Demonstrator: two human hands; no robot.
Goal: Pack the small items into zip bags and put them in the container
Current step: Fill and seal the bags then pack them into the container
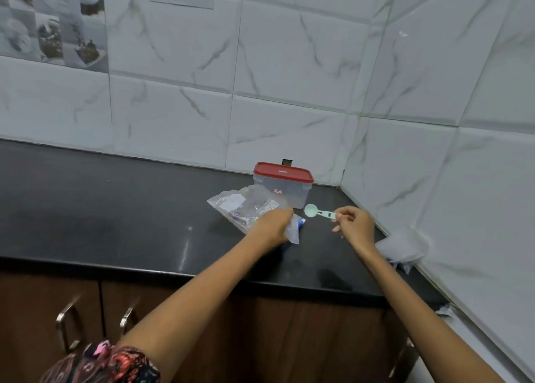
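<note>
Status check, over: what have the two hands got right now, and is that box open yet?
Left hand gripping zip bag. Right hand pinching pale green spoon by its handle. Container behind them, red lid on.

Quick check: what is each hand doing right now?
Left hand: grips the clear plastic zip bag on the black counter.
Right hand: pinches the pale green plastic measuring spoon.
</note>
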